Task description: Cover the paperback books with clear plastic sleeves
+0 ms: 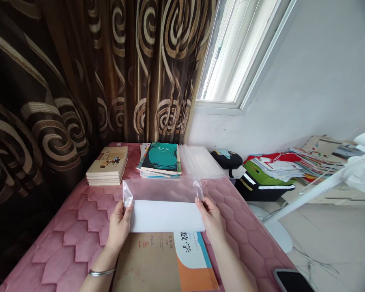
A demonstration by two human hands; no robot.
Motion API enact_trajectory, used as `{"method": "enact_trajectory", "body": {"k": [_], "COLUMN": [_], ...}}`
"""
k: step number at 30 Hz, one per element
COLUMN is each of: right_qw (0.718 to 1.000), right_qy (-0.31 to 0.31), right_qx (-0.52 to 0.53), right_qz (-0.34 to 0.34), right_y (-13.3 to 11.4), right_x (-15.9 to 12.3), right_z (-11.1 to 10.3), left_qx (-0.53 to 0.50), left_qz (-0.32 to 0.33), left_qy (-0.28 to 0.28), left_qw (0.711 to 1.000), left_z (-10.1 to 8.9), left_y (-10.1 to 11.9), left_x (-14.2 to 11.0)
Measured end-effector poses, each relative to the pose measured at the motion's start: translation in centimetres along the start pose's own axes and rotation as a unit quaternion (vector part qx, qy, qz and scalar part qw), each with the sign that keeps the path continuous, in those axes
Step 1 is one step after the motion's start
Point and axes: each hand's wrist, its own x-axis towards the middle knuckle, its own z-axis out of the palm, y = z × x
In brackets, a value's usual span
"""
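- I count one clear plastic cover (161,189) in my grip, one textbook (149,265) below it, two piles of books, the tan pile (108,164) and the teal-topped pile (161,157), and one batch of clear sleeves (202,160); the tan pile seems to hold four
- My left hand (119,223) and right hand (213,221) each pinch a side edge of the cover, thumbs closed against fingers
- The cover is glossy, see-through above and white below; it hangs stretched over the textbook's top, before the piles on the pink quilted surface (63,243)
- The textbook reads 数学 and 五年级; the teal cover's title is too small for me to read
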Motion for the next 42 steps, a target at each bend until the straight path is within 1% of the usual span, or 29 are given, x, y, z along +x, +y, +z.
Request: {"method": "enact_trajectory", "body": {"k": [4, 7, 9, 10, 12, 16, 19, 24, 27, 32, 39, 42], "right_qw": [0.999, 1.0, 1.0, 0.999, 0.998, 0.99, 0.988, 0.991, 0.99, 0.991, 0.992, 0.994], "right_qy": [-0.038, -0.014, 0.008, 0.01, -0.016, -0.097, -0.114, -0.109, -0.11, -0.104, -0.087, -0.075], "right_qx": [0.014, 0.006, 0.002, -0.006, -0.037, -0.078, -0.082, -0.05, -0.054, -0.073, -0.079, -0.074], "right_qz": [0.016, 0.01, 0.021, 0.031, 0.051, 0.066, 0.063, 0.067, 0.069, 0.052, 0.049, 0.038], "right_y": [-0.8, -1.2, -1.4, -1.4, -1.4, -1.4, -1.4, -1.7, -1.3, -0.5, -1.2, -1.0], "right_x": [0.4, 0.6, 0.7, 0.8, 0.8, 0.7, 0.6, 0.5, 0.6, 0.8, 0.6, 0.7], "right_z": [-0.8, -1.5, -2.0, -2.2, -2.6, -3.0, -3.0, -2.7, -2.8, -3.0, -2.7, -2.5], "left_qx": [-0.003, -0.003, -0.002, -0.001, 0.001, 0.012, 0.008, -0.025, -0.035, -0.045, -0.04, -0.031], "left_qz": [0.006, 0.009, 0.007, 0.006, 0.002, 0.005, 0.008, -0.012, -0.015, -0.012, -0.029, -0.026], "left_qy": [0.002, 0.007, 0.011, 0.011, 0.005, 0.006, 0.004, -0.012, -0.016, -0.016, -0.016, -0.004], "left_qw": [1.0, 1.0, 1.0, 1.0, 1.0, 1.0, 1.0, 1.0, 0.999, 0.999, 0.999, 0.999], "left_z": [0.1, 0.1, 0.1, 0.1, 0.1, 0.0, 0.0, -0.1, -0.2, -0.2, -0.2, -0.2], "left_y": [0.1, 0.2, 0.2, 0.1, 0.0, -0.2, -0.2, 0.2, 0.4, 0.2, 0.3, 0.3], "left_x": [-0.1, -0.1, -0.1, -0.1, -0.1, 0.0, -0.1, -0.2, -0.2, -0.1, -0.1, -0.1]}}
